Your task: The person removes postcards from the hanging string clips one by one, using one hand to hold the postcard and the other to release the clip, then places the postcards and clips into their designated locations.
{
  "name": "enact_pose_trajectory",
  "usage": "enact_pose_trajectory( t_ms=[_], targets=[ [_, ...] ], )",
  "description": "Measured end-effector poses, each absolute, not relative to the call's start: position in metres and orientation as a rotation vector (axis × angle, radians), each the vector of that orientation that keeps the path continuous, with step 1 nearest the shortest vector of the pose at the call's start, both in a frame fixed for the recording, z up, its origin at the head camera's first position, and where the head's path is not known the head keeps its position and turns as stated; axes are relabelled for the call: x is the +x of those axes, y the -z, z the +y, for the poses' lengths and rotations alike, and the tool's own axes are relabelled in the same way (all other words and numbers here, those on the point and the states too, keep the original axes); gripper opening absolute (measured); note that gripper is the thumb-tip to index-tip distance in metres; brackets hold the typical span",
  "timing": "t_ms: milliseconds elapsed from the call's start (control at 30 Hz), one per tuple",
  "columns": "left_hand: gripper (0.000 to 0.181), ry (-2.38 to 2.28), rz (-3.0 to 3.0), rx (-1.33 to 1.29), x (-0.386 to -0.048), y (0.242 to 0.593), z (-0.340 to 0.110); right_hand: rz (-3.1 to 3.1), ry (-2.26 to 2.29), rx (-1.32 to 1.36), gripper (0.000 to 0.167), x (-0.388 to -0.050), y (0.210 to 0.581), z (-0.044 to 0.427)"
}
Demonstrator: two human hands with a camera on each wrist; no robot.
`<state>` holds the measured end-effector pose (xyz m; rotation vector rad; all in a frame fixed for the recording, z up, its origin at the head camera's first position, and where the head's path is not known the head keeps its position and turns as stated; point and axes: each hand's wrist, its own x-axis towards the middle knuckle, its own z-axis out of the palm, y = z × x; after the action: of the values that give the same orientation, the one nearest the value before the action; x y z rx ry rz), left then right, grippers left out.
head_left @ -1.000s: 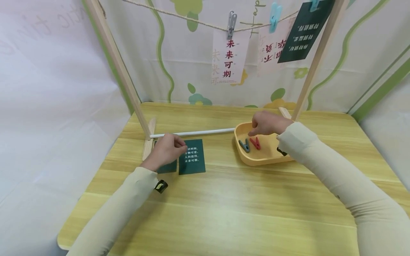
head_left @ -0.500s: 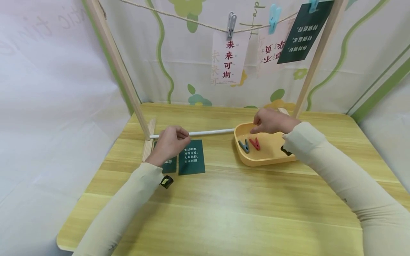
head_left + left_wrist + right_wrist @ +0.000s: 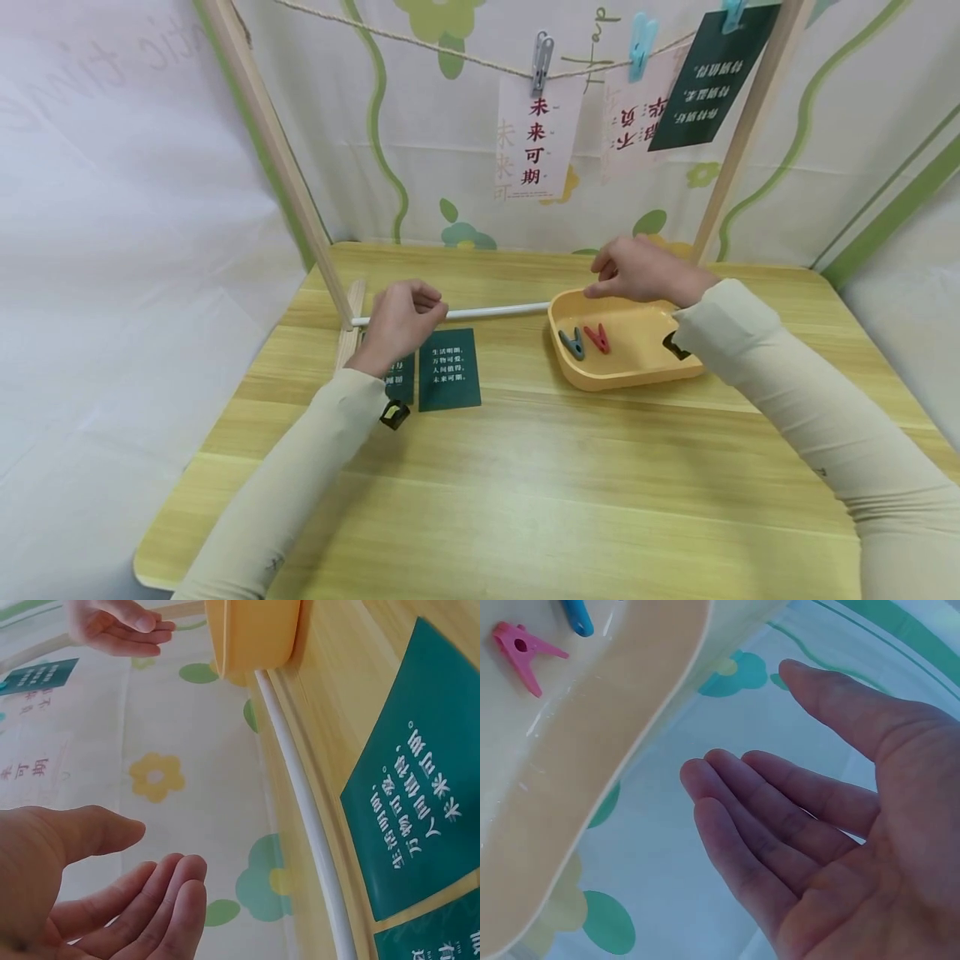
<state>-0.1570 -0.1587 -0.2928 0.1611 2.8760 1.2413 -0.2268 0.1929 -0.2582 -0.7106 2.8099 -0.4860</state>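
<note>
My left hand (image 3: 402,323) hovers above two dark green cards, the right one (image 3: 449,371) fully visible and the left one (image 3: 400,383) partly hidden by the hand. In the left wrist view a gap separates its thumb from its loosely bent fingers (image 3: 161,900), with nothing between them. Over the back rim of a yellow tray (image 3: 600,382) hangs my right hand (image 3: 641,271), which holds nothing, its fingers (image 3: 765,832) relaxed. Inside the tray lie a grey-blue clothespin (image 3: 573,342) and a red clothespin (image 3: 597,337).
A wooden frame (image 3: 288,179) carries a rope (image 3: 420,37). On it, a grey clip (image 3: 542,62) and light blue clips hold a white card (image 3: 536,142), a pinkish card (image 3: 630,125) and a dark green card (image 3: 712,79). A white rod (image 3: 502,312) runs along the table (image 3: 510,492).
My left hand has lifted off the cards, moving up and slightly right. My right hand has risen out of the tray. The cards and clothespins have stayed where they were.
</note>
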Motion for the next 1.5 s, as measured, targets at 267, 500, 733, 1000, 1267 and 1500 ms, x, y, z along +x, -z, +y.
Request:
enact_pose_trajectory(
  t_ms=[267, 500, 733, 1000, 1267, 1500],
  targets=[
    [0.027, -1.256, 2.909, 0.191, -0.165, 0.288, -0.159, 2.839, 0.525, -0.699, 0.046, -0.223, 0.246, 0.193],
    [0.027, -1.269, 2.941, 0.198, -0.17, 0.28, -0.153, 2.904, 0.562, -0.705, 0.046, -0.222, 0.232, 0.192],
    [0.025, -1.293, 2.97, 0.199, -0.177, 0.276, -0.148, 2.908, 0.601, -0.702, 0.047, -0.222, 0.221, 0.191],
    [0.024, -1.289, 3.003, 0.188, -0.184, 0.271, -0.144, 2.927, 0.628, -0.698, 0.048, -0.219, 0.21, 0.19],
    [0.024, -1.344, 2.999, 0.193, -0.19, 0.266, -0.138, 2.959, 0.665, -0.69, 0.049, -0.218, 0.201, 0.19],
    [0.025, -1.354, 3.007, 0.217, -0.195, 0.262, -0.133, 2.969, 0.69, -0.666, 0.049, -0.218, 0.194, 0.191]
  ],
)
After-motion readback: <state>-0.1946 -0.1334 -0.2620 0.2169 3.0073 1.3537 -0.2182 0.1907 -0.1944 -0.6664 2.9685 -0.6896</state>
